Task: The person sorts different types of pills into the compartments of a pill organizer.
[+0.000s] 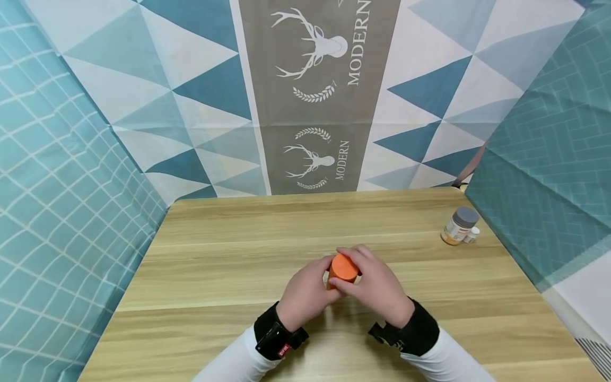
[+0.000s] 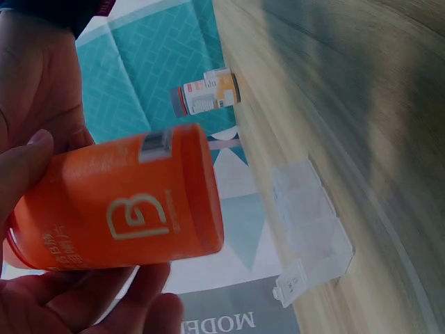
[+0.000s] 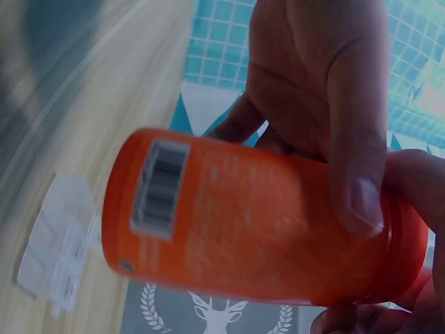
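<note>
An orange medicine bottle is held in front of me by both hands, with its lid end up in the head view. My left hand grips the body, its thumb and fingers curled round it. My right hand holds the lid end, fingertips and thumb around it. White lettering marks the bottle's side in the left wrist view, and a barcode shows near its base in the right wrist view. A clear plastic pill box with an open flap lies on the table below, hidden behind the hands in the head view.
At the table's right far side stand a supplement jar with a grey lid and a small white-capped bottle next to it. Patterned cloth walls enclose the wooden table at the back and sides.
</note>
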{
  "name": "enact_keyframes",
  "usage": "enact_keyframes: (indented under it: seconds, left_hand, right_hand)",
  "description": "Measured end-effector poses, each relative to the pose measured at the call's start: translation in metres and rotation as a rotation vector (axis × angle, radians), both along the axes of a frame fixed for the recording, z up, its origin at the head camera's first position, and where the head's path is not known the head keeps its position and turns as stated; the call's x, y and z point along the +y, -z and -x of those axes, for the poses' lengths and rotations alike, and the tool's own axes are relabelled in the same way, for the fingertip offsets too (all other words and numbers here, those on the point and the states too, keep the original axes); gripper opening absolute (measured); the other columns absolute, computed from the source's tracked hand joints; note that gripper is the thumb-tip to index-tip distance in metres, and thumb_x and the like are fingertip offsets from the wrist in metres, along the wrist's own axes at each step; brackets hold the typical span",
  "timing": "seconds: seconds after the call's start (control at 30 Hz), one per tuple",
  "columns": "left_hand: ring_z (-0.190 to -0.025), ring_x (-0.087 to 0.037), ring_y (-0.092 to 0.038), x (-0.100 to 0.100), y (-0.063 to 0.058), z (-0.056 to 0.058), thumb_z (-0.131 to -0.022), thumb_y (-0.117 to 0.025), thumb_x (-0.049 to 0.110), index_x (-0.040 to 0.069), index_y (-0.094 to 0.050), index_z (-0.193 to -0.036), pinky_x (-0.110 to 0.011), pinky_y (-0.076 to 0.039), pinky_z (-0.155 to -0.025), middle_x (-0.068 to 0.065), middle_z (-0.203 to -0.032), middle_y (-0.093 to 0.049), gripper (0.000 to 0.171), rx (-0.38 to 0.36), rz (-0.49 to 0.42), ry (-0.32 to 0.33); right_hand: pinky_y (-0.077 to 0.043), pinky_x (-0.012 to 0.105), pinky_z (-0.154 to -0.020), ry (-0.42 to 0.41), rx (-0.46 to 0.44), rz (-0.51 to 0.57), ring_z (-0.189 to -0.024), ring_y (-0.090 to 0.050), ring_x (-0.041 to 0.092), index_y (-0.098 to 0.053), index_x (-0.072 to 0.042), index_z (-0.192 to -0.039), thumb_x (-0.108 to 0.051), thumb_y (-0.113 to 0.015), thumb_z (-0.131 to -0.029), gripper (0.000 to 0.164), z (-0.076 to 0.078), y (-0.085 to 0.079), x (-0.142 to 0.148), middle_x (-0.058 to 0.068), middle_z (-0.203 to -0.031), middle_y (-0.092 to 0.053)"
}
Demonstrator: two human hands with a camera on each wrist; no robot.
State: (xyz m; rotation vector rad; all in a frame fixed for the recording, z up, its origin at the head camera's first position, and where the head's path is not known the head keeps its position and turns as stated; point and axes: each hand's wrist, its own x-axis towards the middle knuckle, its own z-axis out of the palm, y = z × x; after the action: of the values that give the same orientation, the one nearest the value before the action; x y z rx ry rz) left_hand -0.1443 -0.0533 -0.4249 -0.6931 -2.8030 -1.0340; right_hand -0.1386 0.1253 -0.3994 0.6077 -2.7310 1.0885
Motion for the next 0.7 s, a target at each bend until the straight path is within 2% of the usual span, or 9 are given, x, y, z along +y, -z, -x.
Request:
enact_keyframes:
  seconds: [0.13,0.27,0.37,0.57,0.7]
  left_hand:
    - [-0.090,-0.008,-0.062,-0.0028,0.0008,-0.0008,-0.080,-0.079,0.033,0.020,-0.064,-0.121,-0.030,-0.052,-0.078,0.012,-0.099,-0.066,0.046,-0.017,-0.050,-0.025]
    - [-0.083,-0.008,-0.059,-0.0044,0.0029,-0.0003,-0.078,-0.078,0.032,0.025,-0.066,-0.115,-0.028,-0.049,-0.075,0.017,-0.090,-0.061,0.039,-0.031,-0.086,-0.032]
    - [-0.084,-0.009,-0.059,-0.0047,0.0042,0.0011,-0.078,-0.078,0.032,0.025,-0.066,-0.116,-0.028,-0.049,-0.074,0.017,-0.091,-0.060,0.041,-0.014,-0.093,-0.030]
    - [-0.088,-0.008,-0.058,-0.0055,0.0030,0.0029,-0.079,-0.080,0.033,0.022,-0.068,-0.121,-0.028,-0.049,-0.076,0.013,-0.096,-0.065,0.046,0.052,-0.108,-0.023]
    - [-0.090,-0.007,-0.058,-0.0066,-0.0016,0.0019,-0.078,-0.080,0.032,0.021,-0.068,-0.122,-0.030,-0.049,-0.078,0.013,-0.099,-0.067,0.046,0.051,-0.123,-0.027]
  right_hand:
    - [-0.053,0.032,-0.080,0.025,-0.017,0.044,-0.096,-0.059,0.007,-0.059,-0.015,-0.135,-0.043,-0.082,-0.080,0.066,0.0004,0.0020,-0.0046,-0.005,-0.119,-0.058]
    - [-0.052,0.032,-0.078,0.061,-0.008,0.053,-0.093,-0.056,0.007,-0.063,-0.016,-0.123,-0.051,-0.081,-0.078,0.060,0.0006,0.0047,-0.0047,-0.007,-0.111,-0.057]
    - [-0.050,0.032,-0.078,0.072,0.030,0.053,-0.095,-0.054,0.009,-0.065,-0.016,-0.116,-0.050,-0.082,-0.077,0.055,0.0007,0.0059,-0.0048,-0.008,-0.106,-0.058]
    - [-0.050,0.036,-0.083,0.065,0.091,0.055,-0.105,-0.053,0.014,-0.067,-0.012,-0.123,-0.041,-0.085,-0.077,0.058,0.0012,0.0037,-0.0049,-0.005,-0.112,-0.061]
    - [-0.051,0.037,-0.085,0.050,0.117,0.042,-0.106,-0.055,0.015,-0.066,-0.010,-0.127,-0.037,-0.086,-0.077,0.060,0.0004,0.0001,-0.0049,-0.001,-0.115,-0.061]
